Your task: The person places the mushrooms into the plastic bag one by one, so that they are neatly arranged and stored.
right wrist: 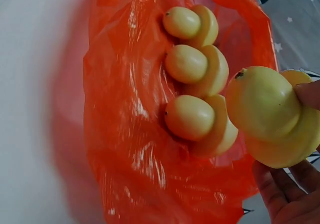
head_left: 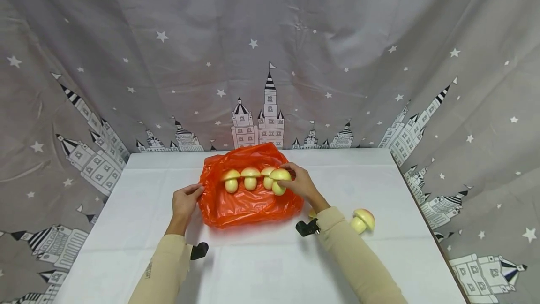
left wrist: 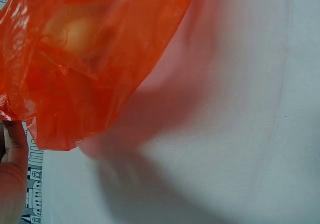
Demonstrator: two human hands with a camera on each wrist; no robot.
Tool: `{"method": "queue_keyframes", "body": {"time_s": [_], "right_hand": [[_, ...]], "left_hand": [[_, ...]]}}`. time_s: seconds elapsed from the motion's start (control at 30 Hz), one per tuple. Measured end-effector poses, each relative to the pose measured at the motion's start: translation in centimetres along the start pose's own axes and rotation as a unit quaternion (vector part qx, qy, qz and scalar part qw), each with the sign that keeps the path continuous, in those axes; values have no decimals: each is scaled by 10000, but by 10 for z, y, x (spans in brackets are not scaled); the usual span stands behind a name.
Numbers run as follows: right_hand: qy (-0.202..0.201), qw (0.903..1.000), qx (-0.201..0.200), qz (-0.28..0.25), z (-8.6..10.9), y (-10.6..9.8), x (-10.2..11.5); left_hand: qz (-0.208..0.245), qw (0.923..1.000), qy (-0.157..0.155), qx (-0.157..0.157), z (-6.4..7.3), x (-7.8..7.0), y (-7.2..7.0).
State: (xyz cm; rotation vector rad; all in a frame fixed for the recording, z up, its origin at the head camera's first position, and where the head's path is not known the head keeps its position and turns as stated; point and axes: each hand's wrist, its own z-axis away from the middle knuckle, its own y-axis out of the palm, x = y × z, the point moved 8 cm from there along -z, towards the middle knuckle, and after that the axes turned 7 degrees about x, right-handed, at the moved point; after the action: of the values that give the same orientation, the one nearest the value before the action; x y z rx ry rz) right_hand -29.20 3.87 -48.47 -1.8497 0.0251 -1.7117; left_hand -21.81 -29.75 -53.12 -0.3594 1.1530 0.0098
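A red plastic bag (head_left: 240, 208) lies spread with its mouth toward me. Inside it, three yellow toy mushrooms (head_left: 250, 178) stand in a row, stems toward me. My left hand (head_left: 184, 203) pinches the bag's left edge between thumb and fingers; the left wrist view shows the bag's side lifted above its shadow. My right hand (head_left: 301, 183) grips another yellow mushroom (right wrist: 265, 108) by its cap, over the right end of the row. In the head view that mushroom partly covers the rightmost one in the bag.
Right of the bag, a mushroom with a reddish-tinged cap (head_left: 363, 219) lies on the white table (head_left: 261, 266). A further yellow piece (head_left: 312, 213) shows partly behind the right wrist. A grey curtain (head_left: 253, 60) with castles and stars hangs behind and along both sides.
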Motion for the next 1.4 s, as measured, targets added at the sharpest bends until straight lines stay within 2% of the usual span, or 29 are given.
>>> {"method": "queue_keyframes", "body": {"time_s": [0.13, 0.43, 0.6, 0.8, 0.97, 1.2, 1.4], "right_hand": [[-221, 9997, 84, 33, -4, 7, 3], [167, 9990, 393, -107, -18, 28, 1], [268, 9977, 618, -81, -23, 38, 8], [306, 9960, 831, -122, -30, 51, 14], [419, 9944, 969, 101, -35, 62, 16], [286, 9931, 1112, 243, -43, 77, 19], [350, 9895, 1381, 234, -44, 90, 22]], "left_hand": [[-29, 10000, -4, -8, 0, 0, 0], [64, 10000, -36, 11, 2, -1, 0], [60, 10000, 10, -33, 2, -1, -1], [80, 10000, 40, -38, 1, -1, -3], [63, 10000, 44, -38, -1, -1, -3], [-24, 10000, 33, -22, -1, -1, -3], [-20, 10000, 22, -52, -1, -1, -2]]}}
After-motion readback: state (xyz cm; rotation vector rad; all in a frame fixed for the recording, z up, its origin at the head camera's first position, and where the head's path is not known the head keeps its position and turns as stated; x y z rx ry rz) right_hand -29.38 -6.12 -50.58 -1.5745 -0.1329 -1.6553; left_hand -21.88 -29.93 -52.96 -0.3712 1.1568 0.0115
